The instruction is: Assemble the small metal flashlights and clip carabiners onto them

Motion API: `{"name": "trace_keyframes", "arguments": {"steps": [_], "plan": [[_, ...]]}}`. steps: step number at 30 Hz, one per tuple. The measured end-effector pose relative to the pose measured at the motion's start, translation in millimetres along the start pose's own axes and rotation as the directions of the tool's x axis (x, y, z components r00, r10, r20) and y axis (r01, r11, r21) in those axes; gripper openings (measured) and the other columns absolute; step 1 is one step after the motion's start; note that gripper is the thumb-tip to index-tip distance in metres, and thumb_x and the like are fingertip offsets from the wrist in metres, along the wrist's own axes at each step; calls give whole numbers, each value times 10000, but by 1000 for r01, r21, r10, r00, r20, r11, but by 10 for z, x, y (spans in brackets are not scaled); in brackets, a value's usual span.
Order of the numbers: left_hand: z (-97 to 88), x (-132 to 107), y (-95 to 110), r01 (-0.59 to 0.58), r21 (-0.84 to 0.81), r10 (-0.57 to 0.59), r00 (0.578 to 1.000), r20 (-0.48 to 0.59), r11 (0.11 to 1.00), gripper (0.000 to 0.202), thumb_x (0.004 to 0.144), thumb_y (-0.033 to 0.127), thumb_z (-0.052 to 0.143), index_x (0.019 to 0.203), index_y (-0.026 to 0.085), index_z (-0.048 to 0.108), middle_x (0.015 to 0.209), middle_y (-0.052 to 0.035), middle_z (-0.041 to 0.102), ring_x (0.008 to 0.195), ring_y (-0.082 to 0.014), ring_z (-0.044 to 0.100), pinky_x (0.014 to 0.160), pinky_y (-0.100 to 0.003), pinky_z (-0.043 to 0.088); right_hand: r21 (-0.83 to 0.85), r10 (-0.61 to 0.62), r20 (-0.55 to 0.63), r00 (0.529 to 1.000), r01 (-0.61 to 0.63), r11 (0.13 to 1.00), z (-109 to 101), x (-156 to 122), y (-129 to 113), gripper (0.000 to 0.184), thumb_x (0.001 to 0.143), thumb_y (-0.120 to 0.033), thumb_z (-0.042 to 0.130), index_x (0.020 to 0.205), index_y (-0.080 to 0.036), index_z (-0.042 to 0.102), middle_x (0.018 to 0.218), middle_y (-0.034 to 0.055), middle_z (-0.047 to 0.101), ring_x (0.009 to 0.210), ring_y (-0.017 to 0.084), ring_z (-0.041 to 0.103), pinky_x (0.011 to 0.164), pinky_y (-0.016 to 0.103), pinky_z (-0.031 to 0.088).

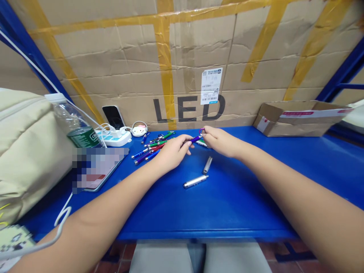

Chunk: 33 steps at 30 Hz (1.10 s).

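My left hand (175,151) is closed around the body of a purple keychain flashlight (195,139). At its far end, my right hand (220,141) pinches the purple clip (201,131). The flashlight is held just above the blue table, between my two hands. Partly hidden beneath it lies a small green-and-white item (202,143). Nearer to me rest a silver flashlight (195,181) and a second, greyish one (207,165). Left of my left hand is a pile of similar flashlights (145,155) in blue, purple, red and green, partly covered by that hand.
A tablet or large phone (105,170), a power strip (115,138), a standing phone (113,116), a white cat-shaped case (139,130), a water bottle (82,131) and a beige bag (28,151) crowd the left. An open cardboard box (295,125) stands back right, before a large carton (136,68).
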<state>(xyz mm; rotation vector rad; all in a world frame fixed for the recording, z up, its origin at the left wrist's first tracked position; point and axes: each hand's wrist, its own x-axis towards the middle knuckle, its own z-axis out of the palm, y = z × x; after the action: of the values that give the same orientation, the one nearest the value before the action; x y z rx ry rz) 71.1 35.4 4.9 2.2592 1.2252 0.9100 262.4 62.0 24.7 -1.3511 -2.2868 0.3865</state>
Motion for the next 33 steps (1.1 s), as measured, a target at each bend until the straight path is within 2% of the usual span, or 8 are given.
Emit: {"name": "trace_keyframes", "arguments": {"steps": [5, 11, 19, 23, 29, 33], "plan": [[34, 12, -57, 28, -157, -29, 1000, -5, 987, 211, 941, 211, 417, 1083, 159, 564, 956, -47, 695, 786, -129, 645, 766, -293, 484, -62, -43, -3, 999, 43, 997, -9, -1, -1, 149, 884, -250, 328, 820, -208, 456, 858, 70, 626, 730, 179, 537, 651, 262, 394], [113, 14, -28, 145, -379, -161, 987, -12, 914, 219, 943, 193, 409, 1096, 136, 555, 968, -68, 690, 755, -115, 623, 603, -231, 445, -149, -34, -2, 999, 34, 988, -40, -18, -51, 157, 892, -260, 328, 823, -199, 454, 881, 93, 638, 734, 188, 550, 626, 266, 367], [205, 7, 60, 191, -544, -253, 967, -41, 817, 212, 938, 161, 419, 1056, 103, 585, 946, -86, 684, 768, -113, 616, 574, -212, 425, -242, -28, 18, 999, 32, 970, -64, -3, -38, 193, 897, -259, 326, 804, -194, 482, 878, 98, 642, 726, 185, 546, 611, 264, 348], [235, 5, 79, 202, -537, -274, 960, -56, 819, 218, 942, 148, 414, 1063, 96, 589, 955, -90, 685, 785, -115, 629, 576, -204, 428, -302, -16, 17, 1000, 20, 953, -47, 4, -26, 216, 907, -290, 346, 836, -181, 518, 869, 108, 652, 695, 180, 545, 578, 263, 324], [194, 10, 35, 183, -412, -225, 973, -55, 893, 231, 942, 172, 423, 1101, 107, 578, 999, -97, 694, 795, -129, 659, 584, -208, 444, -386, 24, 59, 998, 1, 923, -30, -4, -34, 264, 911, -315, 355, 930, -153, 562, 879, 124, 665, 683, 195, 561, 552, 270, 297], [151, -14, 28, 98, -309, -115, 993, -36, 946, 262, 898, 202, 525, 1140, 126, 590, 994, -70, 703, 756, -128, 668, 733, -257, 489, -385, -8, 71, 997, 35, 922, -20, -7, -66, 273, 918, -302, 334, 920, -155, 564, 886, 126, 665, 710, 202, 573, 564, 269, 303]]}}
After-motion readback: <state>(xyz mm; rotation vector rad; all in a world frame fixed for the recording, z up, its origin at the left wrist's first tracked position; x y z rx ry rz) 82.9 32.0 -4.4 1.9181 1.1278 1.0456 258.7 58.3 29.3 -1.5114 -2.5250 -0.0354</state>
